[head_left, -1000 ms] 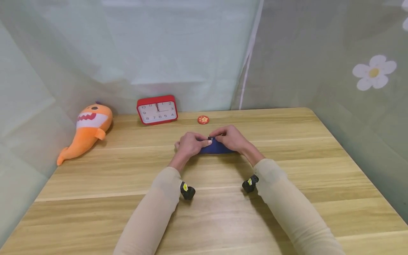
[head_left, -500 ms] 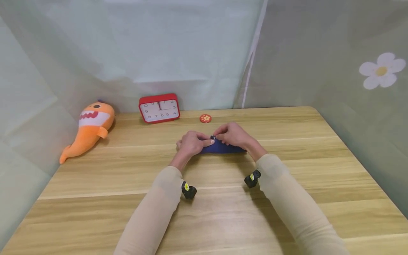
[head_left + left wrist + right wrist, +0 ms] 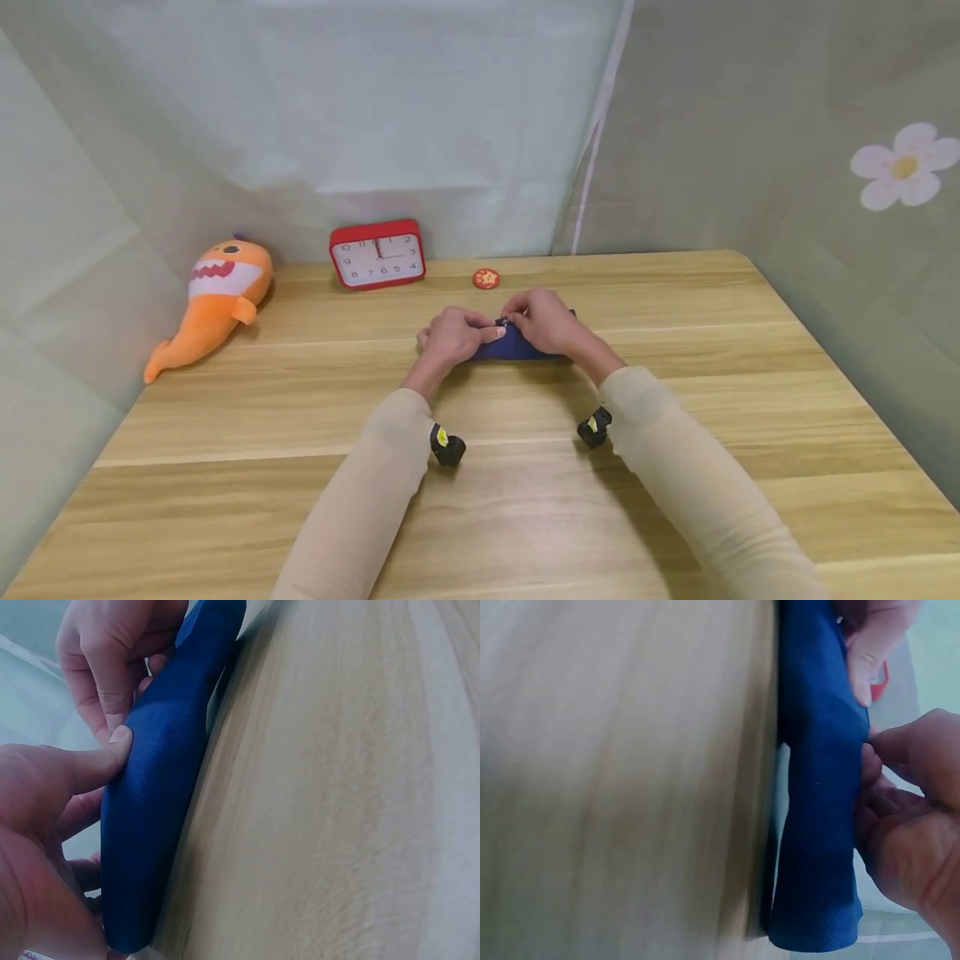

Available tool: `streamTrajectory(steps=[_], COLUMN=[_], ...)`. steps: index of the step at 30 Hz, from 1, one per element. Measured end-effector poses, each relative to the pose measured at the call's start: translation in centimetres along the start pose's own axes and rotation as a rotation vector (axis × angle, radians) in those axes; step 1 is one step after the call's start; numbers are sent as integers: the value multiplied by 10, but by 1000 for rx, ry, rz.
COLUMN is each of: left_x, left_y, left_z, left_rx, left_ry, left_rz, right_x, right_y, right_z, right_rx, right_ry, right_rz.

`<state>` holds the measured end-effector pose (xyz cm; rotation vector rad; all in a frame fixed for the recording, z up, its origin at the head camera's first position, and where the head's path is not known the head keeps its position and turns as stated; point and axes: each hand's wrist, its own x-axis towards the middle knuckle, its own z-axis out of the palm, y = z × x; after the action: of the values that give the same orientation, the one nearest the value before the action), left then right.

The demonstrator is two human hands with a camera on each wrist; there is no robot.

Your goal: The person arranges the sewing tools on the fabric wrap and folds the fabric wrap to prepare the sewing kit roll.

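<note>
A dark blue pouch with a leathery, grained surface stands on its long side on the wooden table. My left hand grips its left part, thumb on the near face and the other fingers behind. At the top edge my right hand pinches with thumb and forefinger, close to the left thumb. A small dark piece with a shiny bit shows between the two hands' fingertips; its details are too small to tell. In the right wrist view the pouch hides part of the right fingers.
A red clock stands behind the left hand at the table's back. Right of it lies a round red disc with a star. An orange plush shark leans at the far left. Cloth walls border the table.
Both hands keep their places on the pouch. The right fingertips shift slightly along its top edge, and the pouch's right end tips a little. The whole head view drifts slightly.
</note>
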<state>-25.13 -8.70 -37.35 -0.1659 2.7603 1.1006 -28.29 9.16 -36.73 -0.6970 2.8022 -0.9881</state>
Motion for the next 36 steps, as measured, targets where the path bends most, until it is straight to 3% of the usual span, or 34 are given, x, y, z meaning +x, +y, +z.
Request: streamTrajectory(steps=[9, 21, 27, 36], left_x=[-1, -4, -2, -1], left_y=[-1, -2, -3, -5], left_z=[1, 1, 2, 2], left_rx=[-1, 1, -9, -1], left_ry=[1, 7, 9, 10], left_rz=[4, 12, 9, 19], right_x=[-5, -8, -8, -9], right_y=[5, 7, 7, 8], right_z=[0, -5, -5, -5], right_rx=[-33, 70, 78, 115], right_ry=[35, 31, 19, 28], right_rz=[-140, -126, -96, -116])
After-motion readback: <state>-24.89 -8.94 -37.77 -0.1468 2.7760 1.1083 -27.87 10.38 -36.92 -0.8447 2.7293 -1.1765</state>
